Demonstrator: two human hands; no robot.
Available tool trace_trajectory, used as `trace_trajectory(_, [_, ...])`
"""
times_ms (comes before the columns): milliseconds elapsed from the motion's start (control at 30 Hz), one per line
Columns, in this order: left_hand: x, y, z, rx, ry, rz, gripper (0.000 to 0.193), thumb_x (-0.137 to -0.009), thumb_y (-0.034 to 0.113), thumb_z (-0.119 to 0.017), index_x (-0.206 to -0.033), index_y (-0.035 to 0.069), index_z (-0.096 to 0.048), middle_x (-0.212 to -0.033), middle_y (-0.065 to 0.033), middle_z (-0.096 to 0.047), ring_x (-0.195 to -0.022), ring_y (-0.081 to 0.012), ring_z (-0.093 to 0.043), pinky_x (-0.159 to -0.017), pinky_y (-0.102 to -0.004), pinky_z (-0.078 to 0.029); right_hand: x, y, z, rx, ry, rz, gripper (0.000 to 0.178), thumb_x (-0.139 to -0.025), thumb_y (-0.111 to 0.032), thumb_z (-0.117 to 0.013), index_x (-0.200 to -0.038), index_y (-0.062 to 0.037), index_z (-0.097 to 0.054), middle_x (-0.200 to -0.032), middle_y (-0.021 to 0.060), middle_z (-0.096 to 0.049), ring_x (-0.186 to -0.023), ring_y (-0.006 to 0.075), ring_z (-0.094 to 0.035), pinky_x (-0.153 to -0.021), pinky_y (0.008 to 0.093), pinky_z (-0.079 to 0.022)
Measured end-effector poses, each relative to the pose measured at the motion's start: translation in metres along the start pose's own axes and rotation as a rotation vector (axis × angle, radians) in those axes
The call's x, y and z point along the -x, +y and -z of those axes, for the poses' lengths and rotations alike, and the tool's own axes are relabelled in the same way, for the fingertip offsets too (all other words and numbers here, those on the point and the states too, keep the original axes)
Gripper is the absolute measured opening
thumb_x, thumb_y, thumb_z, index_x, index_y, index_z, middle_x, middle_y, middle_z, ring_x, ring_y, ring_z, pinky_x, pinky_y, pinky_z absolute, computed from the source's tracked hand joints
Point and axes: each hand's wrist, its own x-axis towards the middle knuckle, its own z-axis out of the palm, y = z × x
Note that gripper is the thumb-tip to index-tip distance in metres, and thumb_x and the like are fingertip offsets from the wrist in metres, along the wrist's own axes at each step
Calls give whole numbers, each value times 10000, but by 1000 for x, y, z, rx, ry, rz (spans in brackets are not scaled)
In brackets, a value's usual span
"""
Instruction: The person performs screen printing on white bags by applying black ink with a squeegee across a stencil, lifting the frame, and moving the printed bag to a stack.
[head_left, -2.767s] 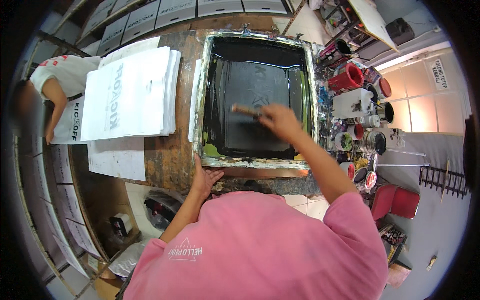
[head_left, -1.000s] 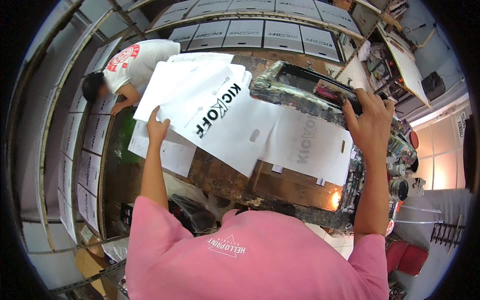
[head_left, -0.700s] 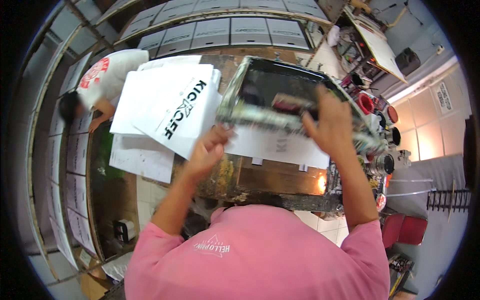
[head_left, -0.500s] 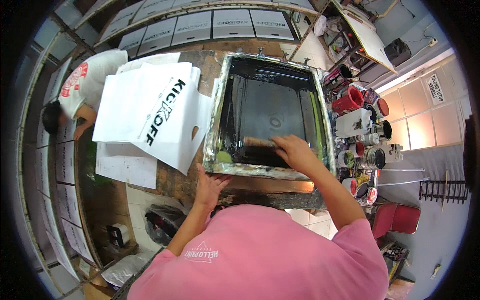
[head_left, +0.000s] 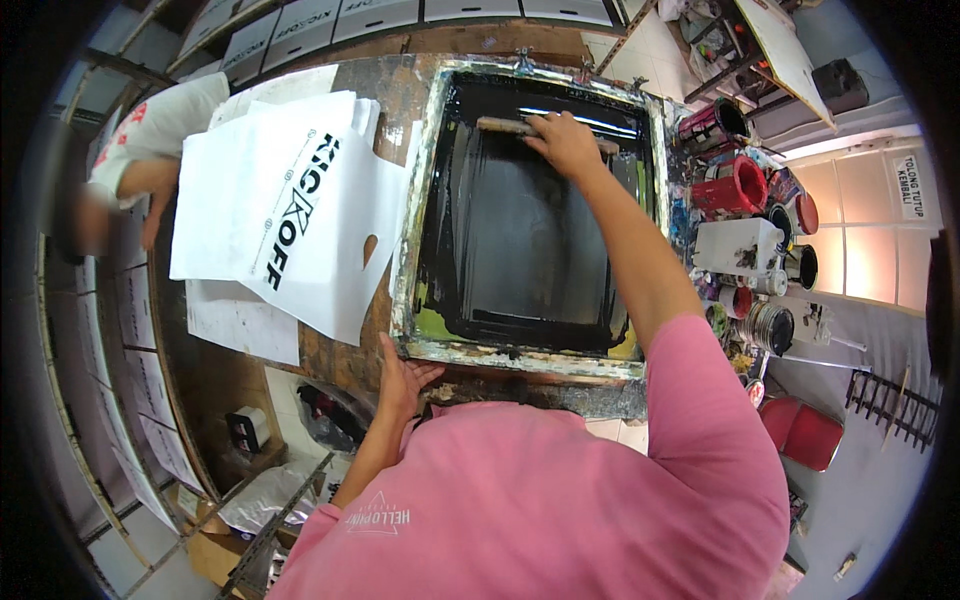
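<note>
In front of me lies a screen-printing frame, its pale rim smeared with paint and its mesh coated in dark ink. My right hand grips the wooden handle of a squeegee near the frame's far end, with the arm stretched over the mesh. At the near left corner, my left hand touches the frame's outer edge, thumb up and fingers stretched along the near side. Left of the frame is a pile of white carrier bags with black print; the top one shows a handle cutout.
Paint cans and tubs crowd the right side, including a red bucket and a white container. Another person leans in at the left. Racks with printed white bags stand behind and left. A red chair is at right.
My right hand has pushed the squeegee from the near part of the mesh to the far end. The print design in the mesh is now covered by ink. My left hand stays at the corner.
</note>
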Motion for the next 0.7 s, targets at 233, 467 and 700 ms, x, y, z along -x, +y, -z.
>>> trace_trajectory(233, [2,0,2,68,-72,-15,962,-935,857,-371,-1372,17,-540,-1139,-192,-679,-1068,-300,-685,-958,-450,-569,168,-136,41,6,-118,-11,446,-840,-292,-773,-1237,-157,-620,-1047,79,-626,-1001,305,-622,-753,447,-578])
trace_trajectory(467, [-16,-5,8,83,-153,32,1091,-893,889,-410,-1497,-20,-392,-1313,-259,-572,-1233,-372,-598,-1075,-482,-501,241,-197,66,-81,-151,-64,425,-828,-301,-792,-1191,-128,-655,-993,74,-616,-971,293,-616,-765,435,-573])
trace_trajectory(700, [-35,-13,19,158,-257,117,1263,-840,923,-450,-1594,-52,-170,-1523,-330,-365,-1418,-452,-436,-1175,-511,-412,271,-203,43,-125,-175,-74,452,-832,-303,-786,-1225,-133,-641,-1044,92,-633,-996,307,-610,-792,437,-572])
